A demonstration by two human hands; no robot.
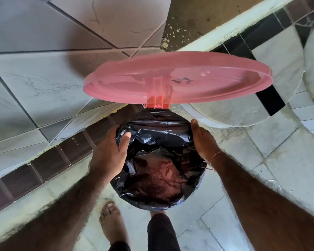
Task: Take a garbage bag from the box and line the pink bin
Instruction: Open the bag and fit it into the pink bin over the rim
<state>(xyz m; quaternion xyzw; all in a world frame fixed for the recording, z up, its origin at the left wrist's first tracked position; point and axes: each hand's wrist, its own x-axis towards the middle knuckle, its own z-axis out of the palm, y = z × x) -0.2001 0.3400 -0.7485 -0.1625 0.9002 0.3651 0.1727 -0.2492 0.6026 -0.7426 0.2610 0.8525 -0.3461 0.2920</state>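
Note:
The pink bin stands on the floor below me with its round pink lid [178, 80] swung up and open on its hinge. A black garbage bag [158, 160] fills the bin's mouth and is folded over the rim, hiding the bin's body. My left hand [111, 149] grips the bag at the left rim, thumb inside the opening. My right hand [203, 140] presses flat against the bag on the right rim, fingers pointing away from me. The box of bags is out of sight.
A tiled wall with a dark brown skirting strip [49, 160] runs close along the left. A round pale column base [243, 113] stands right behind the bin. My bare left foot [112, 225] and dark-clad right leg [161, 232] stand in front of it.

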